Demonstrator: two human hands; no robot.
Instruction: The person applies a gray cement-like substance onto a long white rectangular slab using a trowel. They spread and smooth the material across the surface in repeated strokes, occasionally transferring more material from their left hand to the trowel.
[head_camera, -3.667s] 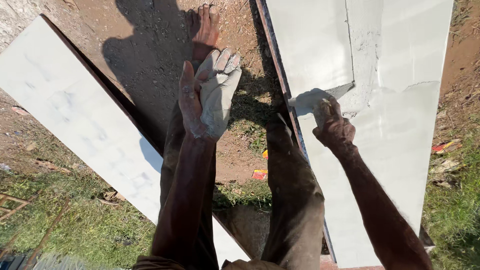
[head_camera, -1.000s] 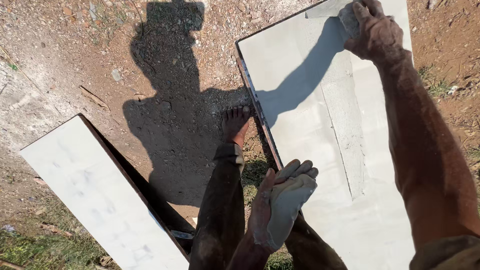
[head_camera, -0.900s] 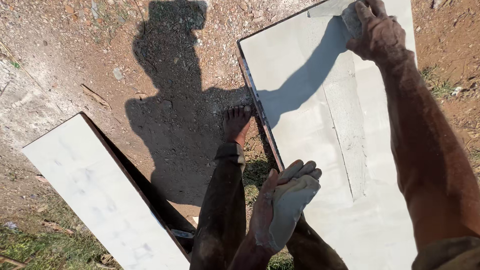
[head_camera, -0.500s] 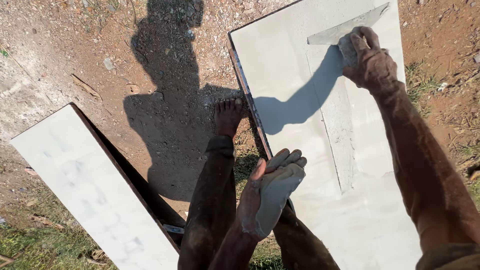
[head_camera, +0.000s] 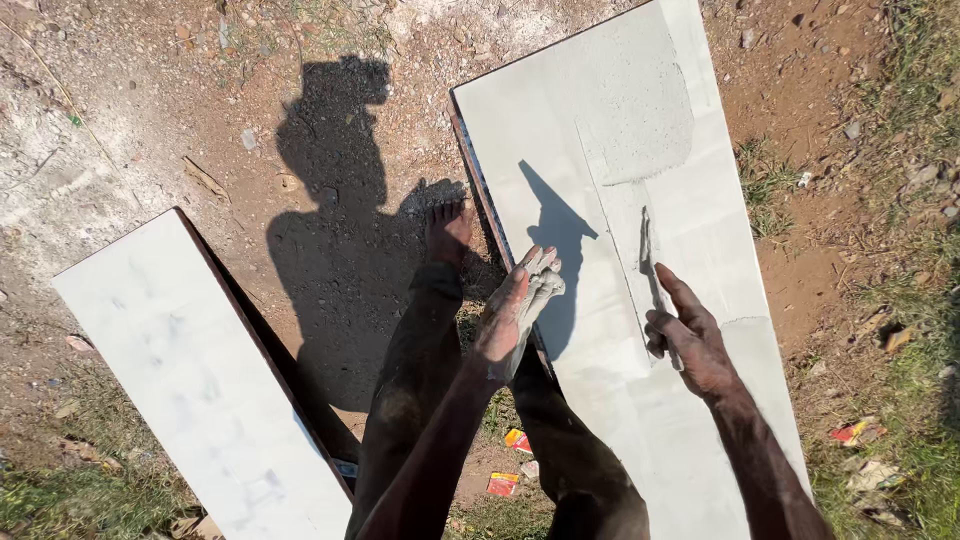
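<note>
the thin metal trowel (head_camera: 648, 262) stands edge-on against the large pale grey tile slab (head_camera: 560, 140) lying on the dirt, just below a rough patch of grey mortar (head_camera: 638, 110); the right hand (head_camera: 690, 345) has its fingers curled round the trowel's handle, index finger stretched along the blade. the left hand (head_camera: 518, 310), smeared with mortar, hangs flat and open beside the slab's near edge, gripping nothing. my worry is the blade tipping and leaving ridges or bare streaks, or a bare foot (head_camera: 450, 228) close by the edge nudging the slab.

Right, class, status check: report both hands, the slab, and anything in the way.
Right hand shut on trowel, blade on big pale slab. Left hand open, mortar-smeared, hovering off slab's edge. Rough mortar patch ahead; nothing blocking.
</note>
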